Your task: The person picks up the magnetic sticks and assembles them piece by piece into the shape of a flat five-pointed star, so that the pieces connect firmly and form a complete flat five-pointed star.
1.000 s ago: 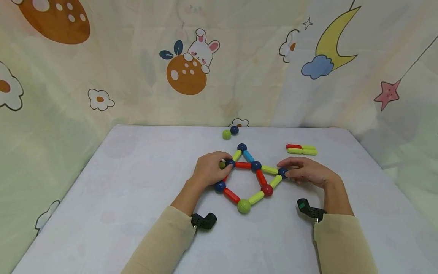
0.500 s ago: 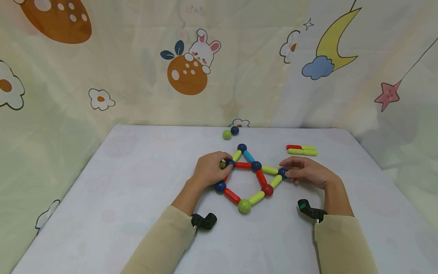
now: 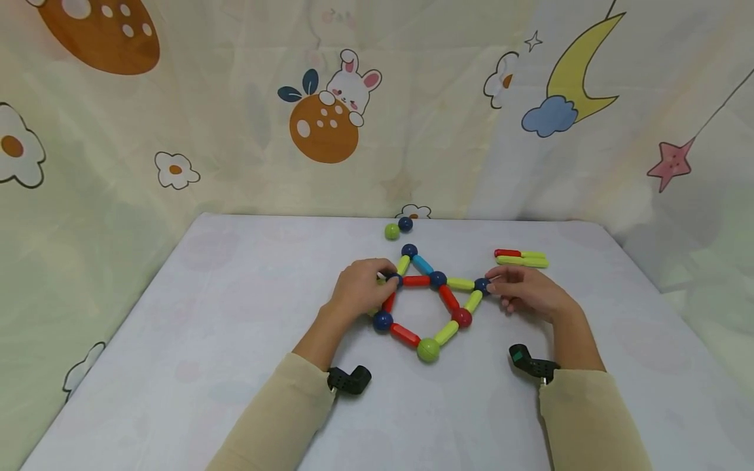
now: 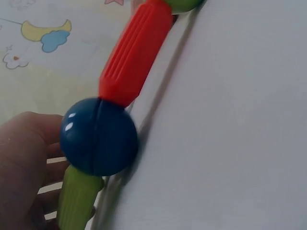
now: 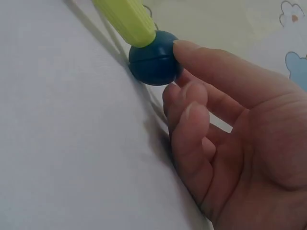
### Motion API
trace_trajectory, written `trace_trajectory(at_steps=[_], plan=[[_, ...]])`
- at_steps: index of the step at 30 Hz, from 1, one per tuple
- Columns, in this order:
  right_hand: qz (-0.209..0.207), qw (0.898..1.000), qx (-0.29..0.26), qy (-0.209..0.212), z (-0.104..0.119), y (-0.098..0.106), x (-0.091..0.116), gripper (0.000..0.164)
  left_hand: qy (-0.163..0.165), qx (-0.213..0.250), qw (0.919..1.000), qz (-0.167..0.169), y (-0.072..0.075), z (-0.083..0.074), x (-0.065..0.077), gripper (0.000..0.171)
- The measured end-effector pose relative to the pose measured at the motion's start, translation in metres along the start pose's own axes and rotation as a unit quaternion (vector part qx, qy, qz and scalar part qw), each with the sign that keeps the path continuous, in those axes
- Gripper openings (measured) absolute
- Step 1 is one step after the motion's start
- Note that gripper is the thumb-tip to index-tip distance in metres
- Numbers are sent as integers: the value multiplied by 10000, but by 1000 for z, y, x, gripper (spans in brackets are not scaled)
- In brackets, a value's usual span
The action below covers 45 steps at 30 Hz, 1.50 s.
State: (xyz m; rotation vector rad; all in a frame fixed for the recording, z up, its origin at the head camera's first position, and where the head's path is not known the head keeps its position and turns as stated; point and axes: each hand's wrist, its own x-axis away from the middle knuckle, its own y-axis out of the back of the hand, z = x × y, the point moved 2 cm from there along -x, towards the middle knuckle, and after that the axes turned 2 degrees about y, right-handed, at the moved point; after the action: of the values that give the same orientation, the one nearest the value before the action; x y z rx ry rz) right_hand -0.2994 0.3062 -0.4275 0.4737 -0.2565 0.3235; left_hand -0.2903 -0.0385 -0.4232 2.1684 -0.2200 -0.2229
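A flat frame of coloured rods and balls lies on the table in the head view. My left hand (image 3: pixel 360 289) holds it at a dark blue ball (image 3: pixel 394 280), partly covered by the fingers. Below that hand sits another blue ball (image 4: pixel 98 136), joined to a red rod (image 4: pixel 136 55) and a yellow-green rod (image 4: pixel 76 199). My right hand (image 3: pixel 533 292) pinches the blue ball (image 5: pixel 156 60) at the right corner between thumb and fingers. A green ball (image 3: pixel 428 350) forms the near corner, a red ball (image 3: pixel 462 318) stands right of it, and a blue ball (image 3: pixel 409 251) tops the far triangle.
Near the far edge of the white table (image 3: pixel 235 294) lie a loose green ball (image 3: pixel 391 231) and a loose blue ball (image 3: pixel 405 224). Several loose rods (image 3: pixel 522 261), red and yellow-green, lie beyond my right hand. A printed cloth (image 3: pixel 235 98) hangs behind.
The frame has turned slightly counterclockwise: its right corner moved away from me, its near green ball shifted right, its far ball left. My right hand followed its ball; both hands keep hold.
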Motion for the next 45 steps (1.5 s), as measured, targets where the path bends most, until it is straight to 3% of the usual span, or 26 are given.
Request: trace_trajectory(at_steps=[5, 11, 16, 25, 30, 35, 45], plan=[[-260, 9995, 115, 147, 4, -6, -4, 58, 78, 218, 9995, 219, 7, 5, 0, 22], [-783, 9956, 270, 435, 7, -14, -12, 52, -168, 306, 9983, 469, 12, 6, 0, 16], [-905, 9940, 194, 583, 9, -18, -17, 49, -336, 226, 9975, 571, 9, 7, 0, 16], [-449, 9947, 457, 801, 15, -23, -17, 52, -285, -89, 9981, 532, 9, 2, 0, 26], [-220, 9932, 914, 685, 19, -26, -18, 57, -352, -187, 9980, 491, 8, 0, 2, 23], [-9, 9931, 1001, 614, 22, -27, -17, 62, -419, -219, 9980, 428, 9, -3, 3, 19], [63, 9933, 800, 826, 27, -33, -13, 61, -713, -678, 9951, -134, 7, -4, 3, 28]])
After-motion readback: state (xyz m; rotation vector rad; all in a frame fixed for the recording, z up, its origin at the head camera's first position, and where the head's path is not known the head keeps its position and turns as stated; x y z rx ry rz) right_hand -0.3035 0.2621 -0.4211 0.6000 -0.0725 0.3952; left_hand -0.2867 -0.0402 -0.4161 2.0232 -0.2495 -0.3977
